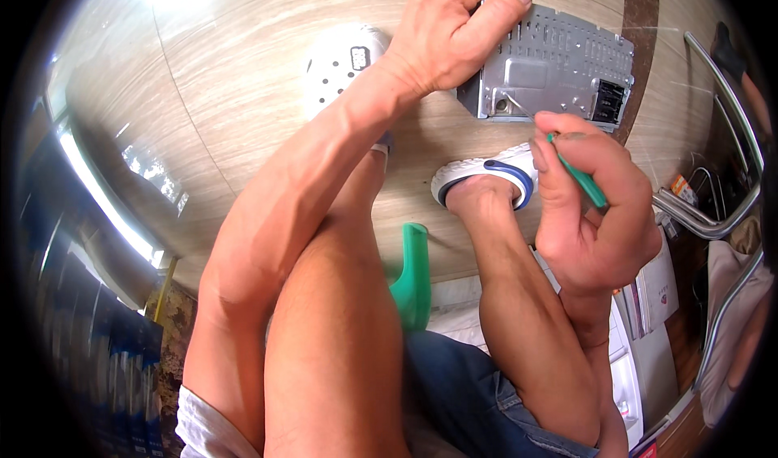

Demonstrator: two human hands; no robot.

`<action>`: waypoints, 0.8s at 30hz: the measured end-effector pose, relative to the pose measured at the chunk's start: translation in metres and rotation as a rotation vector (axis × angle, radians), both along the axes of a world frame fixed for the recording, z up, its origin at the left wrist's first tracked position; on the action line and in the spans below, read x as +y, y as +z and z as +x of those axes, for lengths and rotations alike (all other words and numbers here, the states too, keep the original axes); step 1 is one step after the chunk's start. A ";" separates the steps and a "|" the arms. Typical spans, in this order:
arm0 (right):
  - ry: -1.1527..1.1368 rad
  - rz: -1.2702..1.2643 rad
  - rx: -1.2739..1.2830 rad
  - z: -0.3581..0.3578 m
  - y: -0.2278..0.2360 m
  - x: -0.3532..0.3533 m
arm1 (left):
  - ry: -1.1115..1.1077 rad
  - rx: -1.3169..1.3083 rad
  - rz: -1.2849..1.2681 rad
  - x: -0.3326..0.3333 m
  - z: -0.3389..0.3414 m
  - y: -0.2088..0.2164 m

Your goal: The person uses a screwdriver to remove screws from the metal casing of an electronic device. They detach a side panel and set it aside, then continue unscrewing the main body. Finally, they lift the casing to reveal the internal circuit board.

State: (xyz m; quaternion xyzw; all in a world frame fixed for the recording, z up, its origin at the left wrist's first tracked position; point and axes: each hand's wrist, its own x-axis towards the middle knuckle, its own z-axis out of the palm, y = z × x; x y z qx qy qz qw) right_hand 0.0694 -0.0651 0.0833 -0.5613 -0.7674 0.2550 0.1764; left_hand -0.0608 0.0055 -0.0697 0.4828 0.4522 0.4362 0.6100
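Note:
A grey metal box point(559, 61), full of vent slots and with a black connector socket point(609, 100) at its near right corner, looks like a car stereo unit. My left hand point(454, 33) grips its left end, thumb along the far left corner; the other fingers are partly hidden. In my right hand point(596, 199) is a green-handled screwdriver point(585, 181), held between thumb and fingers. Its thin shaft slants up and left to the box's near left part, beside a round hole point(502, 104). Whether the tip touches the metal I cannot tell.
Beige tiles point(267, 77) cover the floor. My white clogs point(478, 174) stand close to the box. Between my legs shows a green plastic piece point(415, 280), perhaps a stool's leg. A bent chrome tube frame point(741, 134) and another person's leg point(754, 106) are at right.

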 end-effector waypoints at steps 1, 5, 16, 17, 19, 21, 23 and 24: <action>-0.003 -0.006 -0.009 -0.001 0.000 0.000 | -0.003 0.015 0.011 0.001 0.000 -0.001; -0.035 0.060 0.057 0.001 -0.006 -0.002 | -0.018 0.021 -0.044 -0.002 -0.001 0.002; -0.109 0.053 0.039 0.000 -0.009 -0.002 | -0.030 0.063 0.084 -0.004 -0.001 -0.004; -0.109 0.060 0.030 0.000 -0.009 -0.003 | -0.031 0.061 0.085 -0.004 -0.001 -0.003; -0.108 0.067 0.022 0.001 -0.010 -0.004 | -0.056 0.062 0.018 -0.004 -0.001 0.001; -0.134 0.037 0.011 0.002 -0.010 -0.005 | -0.027 0.117 0.074 -0.007 -0.001 0.000; -0.167 0.039 0.012 0.000 -0.012 -0.006 | 0.003 0.174 0.129 -0.008 -0.002 -0.001; -0.178 0.044 0.015 0.000 -0.012 -0.006 | -0.006 0.184 0.153 -0.009 -0.004 -0.002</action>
